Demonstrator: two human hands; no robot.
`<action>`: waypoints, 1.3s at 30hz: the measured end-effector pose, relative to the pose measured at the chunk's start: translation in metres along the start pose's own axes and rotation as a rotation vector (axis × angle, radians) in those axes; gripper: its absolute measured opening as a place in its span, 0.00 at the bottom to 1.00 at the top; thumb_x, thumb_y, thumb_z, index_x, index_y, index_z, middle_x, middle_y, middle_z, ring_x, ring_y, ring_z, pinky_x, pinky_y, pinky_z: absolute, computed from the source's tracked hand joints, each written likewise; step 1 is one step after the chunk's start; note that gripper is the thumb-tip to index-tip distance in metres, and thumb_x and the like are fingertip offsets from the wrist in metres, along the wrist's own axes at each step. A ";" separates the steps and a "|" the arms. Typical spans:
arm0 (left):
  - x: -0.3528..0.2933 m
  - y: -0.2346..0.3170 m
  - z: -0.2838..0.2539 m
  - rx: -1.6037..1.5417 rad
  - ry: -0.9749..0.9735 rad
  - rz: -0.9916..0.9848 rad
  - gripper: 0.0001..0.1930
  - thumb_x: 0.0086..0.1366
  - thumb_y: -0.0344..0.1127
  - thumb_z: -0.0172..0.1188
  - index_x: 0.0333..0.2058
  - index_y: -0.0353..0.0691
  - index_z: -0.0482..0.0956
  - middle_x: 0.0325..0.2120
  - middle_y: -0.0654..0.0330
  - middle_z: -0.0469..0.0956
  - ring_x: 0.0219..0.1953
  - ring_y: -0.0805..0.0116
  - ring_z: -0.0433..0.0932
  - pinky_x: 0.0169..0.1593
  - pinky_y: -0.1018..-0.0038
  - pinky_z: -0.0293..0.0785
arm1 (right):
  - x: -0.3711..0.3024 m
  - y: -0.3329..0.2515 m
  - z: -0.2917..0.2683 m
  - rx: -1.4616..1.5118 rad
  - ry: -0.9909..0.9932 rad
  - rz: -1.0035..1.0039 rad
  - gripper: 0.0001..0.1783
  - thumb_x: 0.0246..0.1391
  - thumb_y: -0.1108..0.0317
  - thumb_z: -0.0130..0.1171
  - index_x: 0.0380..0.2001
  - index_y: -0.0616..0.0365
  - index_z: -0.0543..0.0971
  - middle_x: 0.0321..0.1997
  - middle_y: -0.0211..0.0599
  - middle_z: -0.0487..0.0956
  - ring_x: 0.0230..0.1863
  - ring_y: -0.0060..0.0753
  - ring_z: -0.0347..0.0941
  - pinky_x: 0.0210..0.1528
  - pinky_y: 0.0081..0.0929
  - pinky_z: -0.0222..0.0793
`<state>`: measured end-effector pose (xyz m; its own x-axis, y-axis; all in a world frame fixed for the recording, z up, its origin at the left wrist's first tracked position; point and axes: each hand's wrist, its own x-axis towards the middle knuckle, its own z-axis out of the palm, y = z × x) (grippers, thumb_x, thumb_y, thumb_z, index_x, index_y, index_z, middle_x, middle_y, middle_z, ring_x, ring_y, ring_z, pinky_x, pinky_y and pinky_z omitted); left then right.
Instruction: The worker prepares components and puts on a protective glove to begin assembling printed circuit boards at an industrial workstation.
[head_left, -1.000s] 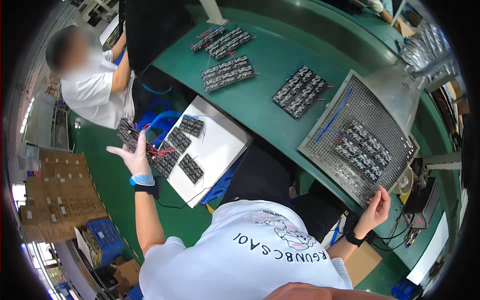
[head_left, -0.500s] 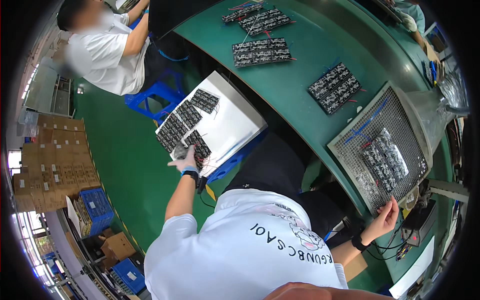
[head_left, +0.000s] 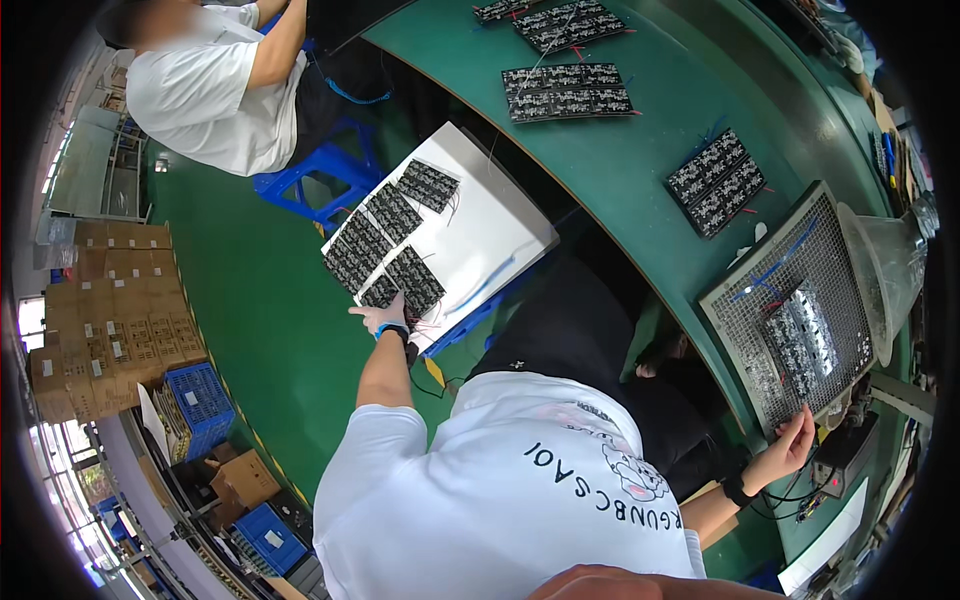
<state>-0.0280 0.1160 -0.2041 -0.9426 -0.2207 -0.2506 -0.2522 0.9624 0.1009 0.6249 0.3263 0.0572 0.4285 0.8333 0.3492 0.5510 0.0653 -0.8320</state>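
My left hand [head_left: 382, 317], in a pale glove, is at the near edge of a white-topped stand, with its thumb over the edge of a black circuit board [head_left: 380, 291] and a finger pointing left. Beside it on the white top [head_left: 480, 240] lie more boards, including one right of the hand [head_left: 416, 280] and others beyond [head_left: 356, 250], with thin wires. My right hand [head_left: 790, 447] is closed in a pinch at the lower edge of a metal mesh [head_left: 735, 320]. What its fingertips hold is too small to make out. Near them, a circuit board panel [head_left: 792, 345] lies on the mesh.
Several board panels [head_left: 568, 92] with wires lie on the green bench [head_left: 620, 190]. A clear funnel-shaped hood [head_left: 870, 280] stands by the mesh. A person in white [head_left: 215, 90] sits at the upper left by a blue stool [head_left: 320, 180]. Cartons [head_left: 120, 310] are stacked at left.
The whole view has shifted, moving most of the scene right. The board at my left hand, blurred and tilted before, now lies flatter beside the others. My right hand keeps its pinch by the mesh.
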 end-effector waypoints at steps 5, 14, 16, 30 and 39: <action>-0.015 0.023 -0.011 0.033 0.009 -0.158 0.75 0.42 0.73 0.69 0.70 0.31 0.31 0.54 0.42 0.71 0.51 0.53 0.79 0.52 0.60 0.77 | -0.004 -0.001 -0.004 0.002 -0.003 0.012 0.13 0.65 0.67 0.56 0.49 0.61 0.81 0.31 0.20 0.74 0.28 0.10 0.62 0.31 0.11 0.58; -0.100 0.082 -0.024 -0.737 0.100 0.273 0.65 0.47 0.57 0.76 0.69 0.27 0.42 0.62 0.25 0.56 0.63 0.33 0.61 0.68 0.54 0.57 | -0.006 0.006 -0.014 -0.026 -0.026 0.012 0.13 0.65 0.68 0.56 0.49 0.61 0.80 0.33 0.23 0.76 0.29 0.11 0.65 0.32 0.12 0.61; -0.105 0.108 -0.019 -0.724 0.043 0.153 0.65 0.46 0.57 0.77 0.69 0.28 0.43 0.61 0.24 0.55 0.63 0.33 0.60 0.68 0.54 0.56 | -0.007 0.004 -0.013 -0.009 -0.032 0.021 0.13 0.65 0.68 0.56 0.49 0.62 0.80 0.34 0.24 0.77 0.29 0.11 0.65 0.32 0.12 0.61; -0.111 0.160 0.073 0.151 0.181 0.456 0.51 0.52 0.50 0.70 0.70 0.44 0.51 0.72 0.42 0.40 0.72 0.49 0.49 0.67 0.45 0.53 | -0.005 -0.005 -0.012 0.080 -0.045 0.073 0.10 0.65 0.70 0.56 0.45 0.64 0.80 0.34 0.25 0.78 0.28 0.11 0.68 0.29 0.11 0.63; -0.261 0.184 -0.096 -1.111 -0.089 1.060 0.32 0.69 0.30 0.55 0.67 0.28 0.52 0.69 0.39 0.47 0.71 0.46 0.46 0.72 0.56 0.42 | -0.007 -0.007 -0.011 0.080 -0.052 0.159 0.08 0.65 0.72 0.56 0.44 0.61 0.80 0.29 0.20 0.74 0.25 0.07 0.66 0.25 0.09 0.60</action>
<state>0.1505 0.3350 -0.0278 -0.7831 0.5161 0.3471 0.4357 0.0569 0.8983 0.6254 0.3137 0.0651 0.4670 0.8638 0.1890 0.4195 -0.0282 -0.9073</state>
